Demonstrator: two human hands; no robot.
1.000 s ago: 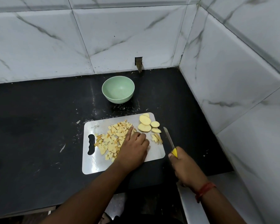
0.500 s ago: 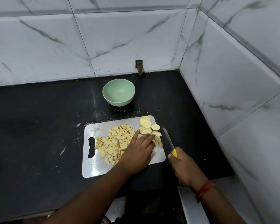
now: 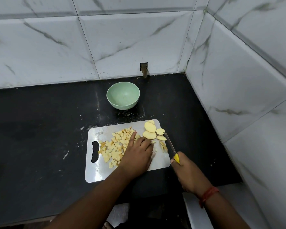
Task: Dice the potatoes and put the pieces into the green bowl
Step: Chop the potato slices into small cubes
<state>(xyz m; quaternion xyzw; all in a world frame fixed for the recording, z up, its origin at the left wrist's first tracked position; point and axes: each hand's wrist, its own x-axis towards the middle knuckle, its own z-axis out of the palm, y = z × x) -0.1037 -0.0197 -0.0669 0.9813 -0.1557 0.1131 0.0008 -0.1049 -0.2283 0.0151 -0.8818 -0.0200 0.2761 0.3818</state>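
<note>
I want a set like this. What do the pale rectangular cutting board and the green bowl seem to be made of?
The pale rectangular cutting board looks like brushed steel or glossy plastic: thin, silvery-grey, with a soft sheen and a cut-out handle slot. Which one I cannot tell. The green bowl looks like matte plastic or a wheat-straw composite: flat pastel colour, no glaze highlights, faint ridges near the base.

Left hand (image 3: 137, 156) rests on cutting board (image 3: 96, 172) between diced potato (image 3: 116, 147) and slices (image 3: 151, 132). Right hand (image 3: 188, 174) grips knife (image 3: 171, 147). Green bowl (image 3: 123, 95) stands far.
</note>
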